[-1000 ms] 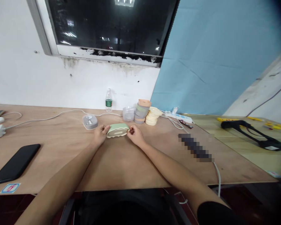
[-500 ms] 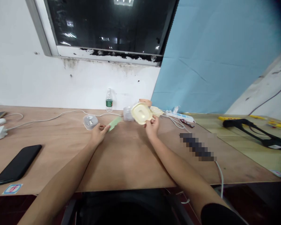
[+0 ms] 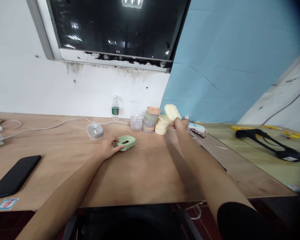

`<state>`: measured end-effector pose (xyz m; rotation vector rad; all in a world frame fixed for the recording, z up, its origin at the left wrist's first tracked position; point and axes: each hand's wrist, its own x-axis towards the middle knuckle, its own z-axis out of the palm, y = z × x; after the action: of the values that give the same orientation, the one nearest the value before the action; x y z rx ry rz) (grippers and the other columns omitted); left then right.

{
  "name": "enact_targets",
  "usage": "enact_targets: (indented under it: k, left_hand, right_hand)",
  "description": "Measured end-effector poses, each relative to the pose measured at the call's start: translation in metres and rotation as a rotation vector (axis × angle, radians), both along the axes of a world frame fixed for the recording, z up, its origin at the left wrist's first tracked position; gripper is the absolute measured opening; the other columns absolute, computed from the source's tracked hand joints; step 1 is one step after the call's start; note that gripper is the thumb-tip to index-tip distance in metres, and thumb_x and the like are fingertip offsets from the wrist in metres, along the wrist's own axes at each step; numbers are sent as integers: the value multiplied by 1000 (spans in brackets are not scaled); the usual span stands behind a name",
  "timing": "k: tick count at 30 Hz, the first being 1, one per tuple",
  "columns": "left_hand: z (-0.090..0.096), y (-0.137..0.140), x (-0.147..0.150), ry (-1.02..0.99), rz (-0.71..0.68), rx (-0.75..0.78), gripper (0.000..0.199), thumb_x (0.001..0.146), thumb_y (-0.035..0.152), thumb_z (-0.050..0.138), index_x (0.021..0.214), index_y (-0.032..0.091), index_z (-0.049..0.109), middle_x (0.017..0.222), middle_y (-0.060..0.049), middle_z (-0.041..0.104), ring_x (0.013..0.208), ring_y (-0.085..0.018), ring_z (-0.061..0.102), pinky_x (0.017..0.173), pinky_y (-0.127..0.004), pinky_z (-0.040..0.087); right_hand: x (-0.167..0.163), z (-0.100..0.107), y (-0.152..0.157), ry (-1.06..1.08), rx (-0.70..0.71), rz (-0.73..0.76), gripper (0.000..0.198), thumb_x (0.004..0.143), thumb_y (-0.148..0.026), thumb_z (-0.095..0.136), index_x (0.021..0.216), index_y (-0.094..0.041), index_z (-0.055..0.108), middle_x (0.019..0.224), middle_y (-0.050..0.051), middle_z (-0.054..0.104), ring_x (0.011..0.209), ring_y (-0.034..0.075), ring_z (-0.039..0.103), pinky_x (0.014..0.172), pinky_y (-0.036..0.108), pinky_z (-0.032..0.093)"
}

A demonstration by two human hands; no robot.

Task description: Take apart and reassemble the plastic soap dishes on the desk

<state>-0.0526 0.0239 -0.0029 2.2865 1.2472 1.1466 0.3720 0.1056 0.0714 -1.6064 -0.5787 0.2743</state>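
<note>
My left hand (image 3: 109, 147) grips the near-left end of a light green plastic lid (image 3: 131, 141), rounded, with an oval slot in its top. That lid rests on the table or just over it. Between the fingers of my right hand (image 3: 181, 124) is a cream plastic lid (image 3: 171, 112), raised and tilted. Just left of it and lower stands a stack of cream lids (image 3: 160, 129). Against this stack is a pile of nested cups (image 3: 150, 120) in orange, grey and green. Left of my left hand sits a grey container (image 3: 95, 132) with a rounded outline.
Clear plastic cups (image 3: 136, 123) and a water bottle (image 3: 115, 109) stand near the wall. A black phone (image 3: 15, 176) lies at the left. Right of my right hand are a white power strip (image 3: 197, 127) and cables. A black frame-like object (image 3: 270, 143) lies at far right.
My right hand has carried the cream lid to the right, past the cream stack. My left hand has moved slightly right and down, turning the green lid flat. The cup pile now shows fully.
</note>
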Motion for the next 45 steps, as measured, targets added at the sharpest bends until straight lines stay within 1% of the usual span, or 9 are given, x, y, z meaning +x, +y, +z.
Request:
enact_targets:
  k: [7, 12, 20, 26, 30, 33, 36, 40, 45]
  left_hand:
    - [2, -2, 0, 24, 8, 7, 41, 75, 58, 63, 91, 20, 64, 94, -6, 66, 84, -20, 62, 73, -32, 51]
    - [5, -4, -1, 60, 4, 14, 43, 76, 59, 62, 93, 20, 64, 94, -6, 66, 86, -21, 62, 75, -33, 51]
    - [2, -2, 0, 76, -14, -2, 43, 78, 59, 59, 97, 21, 63, 106, -7, 65, 95, -23, 63, 82, -35, 52]
    - [-14, 3, 9, 207, -81, -67, 46, 82, 52, 57, 121, 27, 60, 150, -7, 34, 126, -30, 49, 103, -44, 42]
    - [-25, 7, 12, 259, -139, -84, 52, 83, 45, 56, 132, 29, 52, 155, -7, 25, 119, -30, 55, 99, -43, 45]
    - [-27, 8, 13, 254, -92, -25, 64, 79, 49, 60, 137, 23, 46, 155, -11, 25, 125, -31, 49, 101, -42, 44]
    - [-19, 7, 10, 302, 19, 95, 69, 77, 56, 61, 135, 21, 48, 151, -13, 31, 133, -33, 39, 108, -47, 34]
    - [-3, 7, -9, 335, 330, 224, 48, 85, 51, 53, 122, 22, 59, 147, -12, 38, 140, -33, 26, 113, -54, 18]
    - [6, 16, -44, 315, 674, 129, 56, 80, 54, 58, 127, 23, 56, 152, -15, 27, 141, -41, 14, 109, -62, 14]
  right_hand:
    - [-8, 5, 21, -79, -50, -2, 63, 67, -14, 60, 127, -5, 43, 82, 10, 63, 47, 15, 57, 38, 25, 39]
    - [-5, -4, 24, -60, -43, 32, 70, 66, -14, 58, 132, -6, 37, 75, 5, 61, 48, 16, 57, 42, 26, 40]
    - [-14, -26, 6, -296, 172, 21, 44, 69, -22, 54, 113, -15, 52, 72, -2, 56, 66, 16, 55, 67, 29, 45]
    - [-91, -69, -47, -646, 156, 537, 35, 82, -34, 51, 113, -18, 57, 72, 1, 61, 67, 18, 58, 68, 32, 48]
    - [-141, -75, -77, -1055, 201, 964, 53, 82, -39, 60, 131, -22, 50, 126, 12, 58, 115, 26, 53, 97, 44, 42]
    - [-157, -74, -83, -1223, 189, 1114, 54, 82, -43, 62, 132, -24, 51, 142, 11, 45, 130, 28, 40, 106, 48, 34]
    - [-153, -78, -79, -1253, 127, 1101, 37, 83, -39, 62, 117, -23, 63, 135, 11, 52, 128, 28, 42, 104, 47, 34]
    - [-128, -81, -70, -1183, 99, 932, 21, 81, -35, 65, 95, -20, 68, 107, 9, 64, 107, 25, 54, 95, 43, 41]
    - [-101, -77, -63, -1090, 51, 630, 17, 78, -33, 67, 88, -20, 67, 94, 8, 65, 93, 24, 56, 86, 38, 43]
